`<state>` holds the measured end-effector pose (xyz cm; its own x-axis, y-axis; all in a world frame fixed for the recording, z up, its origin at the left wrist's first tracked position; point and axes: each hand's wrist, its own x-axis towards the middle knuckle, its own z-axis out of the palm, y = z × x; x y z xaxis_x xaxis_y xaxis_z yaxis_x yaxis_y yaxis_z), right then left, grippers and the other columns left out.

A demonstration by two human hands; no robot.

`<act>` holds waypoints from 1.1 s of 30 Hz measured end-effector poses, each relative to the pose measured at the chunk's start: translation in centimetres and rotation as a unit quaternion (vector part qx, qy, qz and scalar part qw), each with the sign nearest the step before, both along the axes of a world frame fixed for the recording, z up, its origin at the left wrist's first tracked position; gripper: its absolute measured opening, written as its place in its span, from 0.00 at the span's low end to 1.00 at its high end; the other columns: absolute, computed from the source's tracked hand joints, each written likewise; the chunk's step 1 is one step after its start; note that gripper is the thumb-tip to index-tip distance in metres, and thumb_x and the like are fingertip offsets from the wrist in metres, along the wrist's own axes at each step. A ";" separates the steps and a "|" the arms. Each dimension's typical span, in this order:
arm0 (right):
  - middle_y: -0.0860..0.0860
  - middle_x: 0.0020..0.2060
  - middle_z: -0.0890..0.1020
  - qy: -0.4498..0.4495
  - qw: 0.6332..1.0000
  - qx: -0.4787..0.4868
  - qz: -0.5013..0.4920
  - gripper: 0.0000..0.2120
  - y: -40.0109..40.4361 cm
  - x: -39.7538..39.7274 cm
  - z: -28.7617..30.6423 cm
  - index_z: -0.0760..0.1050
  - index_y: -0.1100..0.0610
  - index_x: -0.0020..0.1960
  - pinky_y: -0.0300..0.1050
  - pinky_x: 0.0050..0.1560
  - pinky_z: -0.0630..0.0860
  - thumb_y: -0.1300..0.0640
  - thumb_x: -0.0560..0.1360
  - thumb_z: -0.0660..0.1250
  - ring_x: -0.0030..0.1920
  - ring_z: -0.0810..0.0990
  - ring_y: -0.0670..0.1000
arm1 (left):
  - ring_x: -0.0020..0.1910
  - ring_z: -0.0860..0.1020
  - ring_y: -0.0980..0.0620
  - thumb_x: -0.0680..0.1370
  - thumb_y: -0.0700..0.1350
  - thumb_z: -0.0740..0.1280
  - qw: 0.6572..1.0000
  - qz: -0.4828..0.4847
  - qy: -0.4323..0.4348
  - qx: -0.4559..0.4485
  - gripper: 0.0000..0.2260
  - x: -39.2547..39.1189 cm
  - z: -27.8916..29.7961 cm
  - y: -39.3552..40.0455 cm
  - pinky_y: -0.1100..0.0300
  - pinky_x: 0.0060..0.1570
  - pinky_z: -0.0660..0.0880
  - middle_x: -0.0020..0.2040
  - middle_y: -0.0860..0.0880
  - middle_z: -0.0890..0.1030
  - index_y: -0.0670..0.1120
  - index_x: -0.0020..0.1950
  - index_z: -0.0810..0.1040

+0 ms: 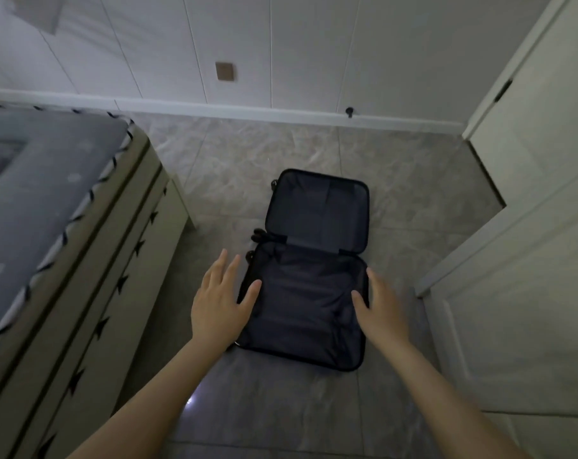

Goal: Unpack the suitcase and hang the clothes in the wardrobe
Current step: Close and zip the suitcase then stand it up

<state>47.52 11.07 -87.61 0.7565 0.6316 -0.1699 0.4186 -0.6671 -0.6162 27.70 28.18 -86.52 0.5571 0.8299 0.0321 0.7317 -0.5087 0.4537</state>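
Nearest, the left hand (219, 301) at eight o'clock and the right hand (377, 309) at four hover with fingers spread, holding nothing, over the open dark suitcase (309, 270) on the floor's centre, whose soft, limp lining should lift easily by its edge.

- The bed (42, 207) runs off the left edge, so only one corner shows.
- The wardrobe (539, 180) is cut by the right edge.
- The suitcase (314, 270) lining is too dark to tell folded cloth from fabric.
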 end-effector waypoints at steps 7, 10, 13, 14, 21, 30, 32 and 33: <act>0.53 0.72 0.65 -0.015 0.998 -0.060 0.027 0.28 -1.7 -1.4 -20.9 0.56 0.55 0.75 0.50 0.66 0.68 0.48 0.79 0.58 0.68 0.68 0.54 | 0.74 0.56 0.53 0.76 0.65 0.56 0.998 -0.050 0.037 -0.028 0.30 -0.4 -19.4 -1.2 0.51 0.68 0.65 0.77 0.54 0.54 0.53 0.74 0.62; 0.53 0.73 0.63 -0.024 0.993 -0.104 0.055 0.29 -2.6 -2.6 -27.6 0.56 0.56 0.75 0.48 0.68 0.66 0.47 0.79 0.58 0.69 0.66 0.54 | 0.75 0.55 0.52 0.75 0.67 0.53 0.985 -0.122 0.121 -0.010 0.32 -0.7 -26.1 -1.2 0.53 0.72 0.58 0.77 0.53 0.56 0.52 0.73 0.64; 0.52 0.74 0.62 -0.064 0.983 -0.141 0.102 0.30 -3.7 -2.1 -32.6 0.54 0.56 0.76 0.47 0.72 0.59 0.46 0.79 0.57 0.72 0.63 0.52 | 0.72 0.64 0.49 0.71 0.66 0.53 0.934 -0.271 0.221 0.067 0.32 -0.5 -32.0 -1.5 0.53 0.70 0.58 0.72 0.48 0.68 0.49 0.68 0.73; 0.52 0.74 0.62 -0.078 0.976 -0.165 0.121 0.30 -4.0 -1.6 -33.8 0.53 0.55 0.76 0.47 0.73 0.57 0.46 0.79 0.57 0.72 0.62 0.52 | 0.71 0.66 0.48 0.71 0.64 0.56 0.913 -0.308 0.249 0.099 0.31 -0.4 -33.8 -1.6 0.51 0.70 0.59 0.71 0.47 0.69 0.49 0.68 0.73; 0.50 0.67 0.70 -0.081 0.926 -0.279 0.240 0.25 -6.8 -0.7 -36.3 0.59 0.52 0.73 0.46 0.72 0.53 0.46 0.78 0.55 0.65 0.70 0.51 | 0.70 0.67 0.46 0.72 0.52 0.69 0.910 -0.291 0.288 0.059 0.35 -1.1 -38.4 -2.8 0.50 0.71 0.59 0.71 0.45 0.68 0.46 0.76 0.59; 0.53 0.59 0.75 -0.154 0.909 -0.296 0.250 0.16 -6.3 -0.9 -35.9 0.70 0.55 0.65 0.42 0.52 0.69 0.59 0.79 0.56 0.57 0.76 0.53 | 0.48 0.77 0.44 0.75 0.38 0.64 0.919 -0.261 0.283 0.087 0.07 -0.2 -38.1 -1.0 0.54 0.41 0.71 0.49 0.44 0.76 0.42 0.53 0.75; 0.53 0.59 0.75 -0.177 0.896 -0.320 0.253 0.16 -6.3 -1.3 -35.2 0.71 0.55 0.64 0.42 0.52 0.69 0.62 0.78 0.56 0.57 0.76 0.53 | 0.48 0.78 0.43 0.75 0.38 0.65 0.916 -0.263 0.293 0.078 0.07 -0.6 -37.8 -1.3 0.55 0.40 0.70 0.49 0.44 0.77 0.42 0.52 0.76; 0.53 0.59 0.75 -0.187 0.890 -0.328 0.257 0.16 -6.5 -1.6 -35.0 0.71 0.55 0.64 0.42 0.52 0.69 0.63 0.78 0.56 0.57 0.75 0.53 | 0.43 0.79 0.45 0.70 0.37 0.70 0.913 -0.282 0.286 0.072 0.07 -0.8 -37.2 -1.4 0.57 0.35 0.72 0.44 0.45 0.78 0.43 0.47 0.78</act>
<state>45.96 4.60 -122.62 0.4775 0.7684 -0.4261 0.8662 -0.4930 0.0816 26.92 26.77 -123.74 0.8545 0.4158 -0.3113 0.4311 -0.9021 -0.0217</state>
